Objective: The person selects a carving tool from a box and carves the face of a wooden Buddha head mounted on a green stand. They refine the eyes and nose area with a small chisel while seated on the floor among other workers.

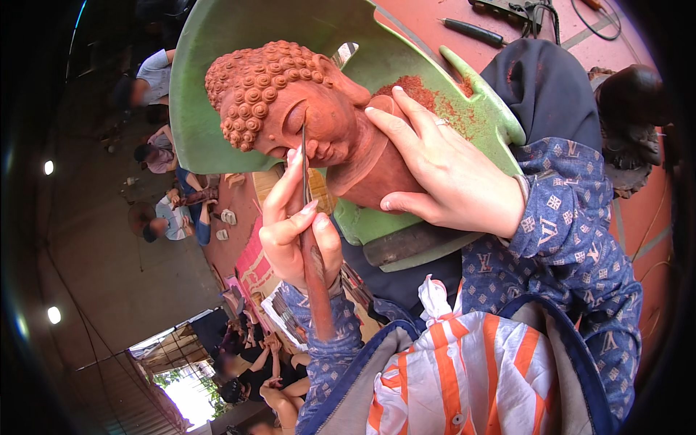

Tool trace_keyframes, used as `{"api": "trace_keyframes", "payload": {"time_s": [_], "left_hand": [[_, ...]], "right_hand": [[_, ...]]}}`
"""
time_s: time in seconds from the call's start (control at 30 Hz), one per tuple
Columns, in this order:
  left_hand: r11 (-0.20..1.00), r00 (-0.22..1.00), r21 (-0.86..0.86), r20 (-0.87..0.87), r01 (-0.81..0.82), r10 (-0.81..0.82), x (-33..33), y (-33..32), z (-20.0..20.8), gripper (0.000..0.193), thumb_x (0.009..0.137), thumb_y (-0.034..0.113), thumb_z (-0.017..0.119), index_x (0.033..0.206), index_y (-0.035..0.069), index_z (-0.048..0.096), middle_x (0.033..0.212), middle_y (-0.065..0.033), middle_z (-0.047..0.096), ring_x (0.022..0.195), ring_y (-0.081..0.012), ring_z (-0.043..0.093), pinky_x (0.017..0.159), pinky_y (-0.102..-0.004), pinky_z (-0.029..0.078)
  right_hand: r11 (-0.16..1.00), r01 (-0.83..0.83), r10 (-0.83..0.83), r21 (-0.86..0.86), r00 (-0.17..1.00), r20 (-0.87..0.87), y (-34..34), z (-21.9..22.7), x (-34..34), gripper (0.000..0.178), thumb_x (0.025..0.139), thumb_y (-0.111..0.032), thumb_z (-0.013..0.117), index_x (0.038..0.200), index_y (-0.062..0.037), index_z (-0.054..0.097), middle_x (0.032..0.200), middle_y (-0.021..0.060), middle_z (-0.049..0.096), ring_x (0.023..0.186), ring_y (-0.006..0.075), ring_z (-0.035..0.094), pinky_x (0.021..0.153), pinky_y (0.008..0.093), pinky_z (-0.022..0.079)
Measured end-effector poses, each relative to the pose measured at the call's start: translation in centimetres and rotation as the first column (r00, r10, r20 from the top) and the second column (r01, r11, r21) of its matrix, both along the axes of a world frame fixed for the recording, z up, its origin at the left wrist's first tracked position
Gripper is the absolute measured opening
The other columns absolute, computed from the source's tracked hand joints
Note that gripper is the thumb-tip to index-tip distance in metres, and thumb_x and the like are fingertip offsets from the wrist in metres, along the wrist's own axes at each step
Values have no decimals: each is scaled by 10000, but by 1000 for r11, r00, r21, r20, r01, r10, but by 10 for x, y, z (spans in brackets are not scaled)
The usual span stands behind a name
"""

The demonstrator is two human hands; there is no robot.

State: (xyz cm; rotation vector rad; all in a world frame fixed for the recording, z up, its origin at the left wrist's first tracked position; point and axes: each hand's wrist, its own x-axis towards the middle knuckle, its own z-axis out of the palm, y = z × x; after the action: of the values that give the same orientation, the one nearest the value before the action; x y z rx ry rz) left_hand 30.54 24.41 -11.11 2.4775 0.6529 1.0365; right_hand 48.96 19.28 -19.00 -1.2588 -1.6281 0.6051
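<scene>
A reddish-brown carved wooden bust (326,123) with tight curls and lowered eyelids lies tilted on a green plastic chair (206,101). My left hand (293,235) is closed around a carving tool (315,268) with a long wooden handle and a thin dark blade. The blade's tip meets the face beside the nose, below one eye. On the bust's chest and shoulder lies my right hand (457,170), flat with fingers spread and a ring on one of them. Reddish wood shavings (417,90) are scattered over the green plastic behind the shoulder.
On the tiled floor at the far right lie a black pen-shaped tool (473,32) and a dark device with cables (518,13). A dark carved piece (631,123) stands beside my right knee. Several other people sit at the left and lower left, apart from me.
</scene>
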Motion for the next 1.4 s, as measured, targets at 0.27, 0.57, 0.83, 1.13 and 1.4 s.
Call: {"api": "trace_keyframes", "payload": {"time_s": [0.27,0.57,0.83,1.13,1.4], "left_hand": [[992,993,122,-115,-24,38,-4,1,0,123,945,79,464,983,28,358,1267,-361,449,1239,-472,461,1040,-524,400],[995,992,81,-115,66,-57,-14,12,3,124,869,-53,472,972,-22,410,1275,-336,453,1251,-494,442,1071,-528,356],[998,999,68,-30,-9,11,-7,6,-6,138,942,78,486,986,26,366,1247,-355,471,1218,-477,481,1023,-531,409],[985,991,170,-131,17,5,-8,8,-1,111,936,42,469,985,14,373,1247,-362,479,1228,-480,471,1034,-533,390],[996,993,86,-119,6,4,-2,0,2,134,900,-8,487,1011,8,411,1305,-330,454,1270,-483,427,1076,-537,342]], "right_hand": [[999,-8,8,-51,1000,-12,-1,5,-1,865,735,-245,776,1411,-20,284,1399,375,271,1272,510,366,1068,466,336],[1000,-10,11,-22,1000,13,-1,5,1,826,740,-247,771,1384,-17,308,1385,373,281,1254,514,380,1059,475,345],[1000,-9,9,-7,1000,25,-2,5,1,802,749,-252,765,1370,-20,313,1378,371,288,1239,516,394,1047,478,357],[1000,-4,4,4,999,37,-1,4,-1,776,763,-254,753,1359,-16,317,1367,378,296,1220,523,410,1041,477,361],[1000,-7,7,14,1000,26,-1,3,0,760,767,-248,748,1357,-17,329,1365,374,297,1229,522,399,1041,474,363]]}}
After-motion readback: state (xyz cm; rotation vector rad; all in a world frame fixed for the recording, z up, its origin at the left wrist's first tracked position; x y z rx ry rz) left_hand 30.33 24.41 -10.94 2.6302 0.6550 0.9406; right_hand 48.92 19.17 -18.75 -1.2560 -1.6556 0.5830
